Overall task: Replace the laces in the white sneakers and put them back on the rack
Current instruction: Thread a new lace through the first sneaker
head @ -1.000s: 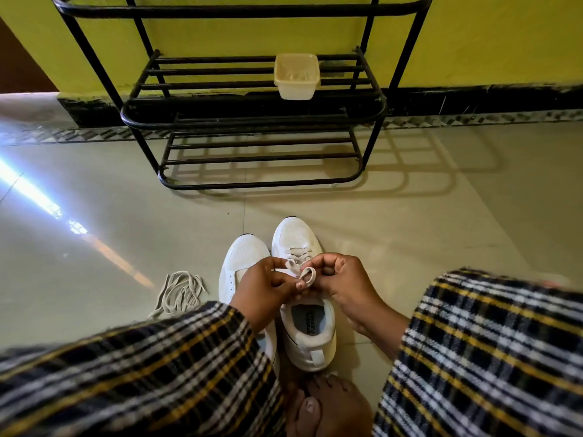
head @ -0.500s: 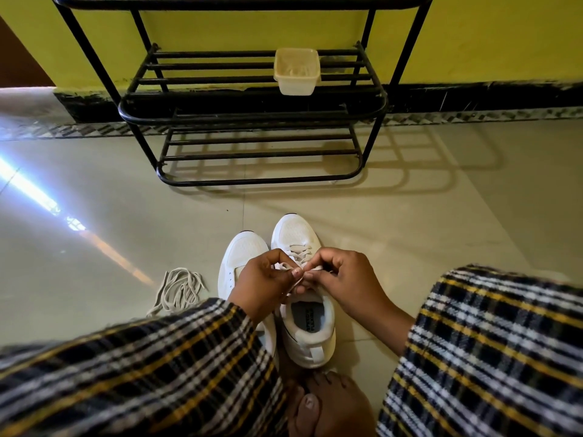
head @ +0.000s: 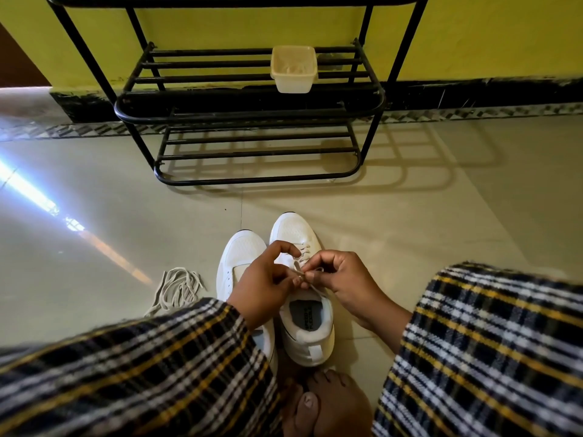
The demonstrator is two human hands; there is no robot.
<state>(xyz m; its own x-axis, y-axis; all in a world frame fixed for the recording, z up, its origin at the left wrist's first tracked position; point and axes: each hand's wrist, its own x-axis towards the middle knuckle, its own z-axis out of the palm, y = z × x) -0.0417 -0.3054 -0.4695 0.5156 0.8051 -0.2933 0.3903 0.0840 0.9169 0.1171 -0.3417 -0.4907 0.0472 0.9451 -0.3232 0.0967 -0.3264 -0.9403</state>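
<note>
Bright daylight; streak of glare on floor (head: 28, 190) at 9 o'clock; rack (head: 252, 115) shadow cast toward 3 o'clock; wide-angle bowing at edges.

Two sneakers (head: 303, 310), one rack (head: 252, 111), one tub (head: 294, 69).

Both hands (head: 303, 279) — pinching lace (head: 310, 272)

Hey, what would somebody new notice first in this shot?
Probably both hands, left hand and right hand, pinching a lace over the right-side white sneaker at centre floor. Then the loose laces heaped left of the shoes, and the black rack with a cream tub against the yellow wall.
</note>
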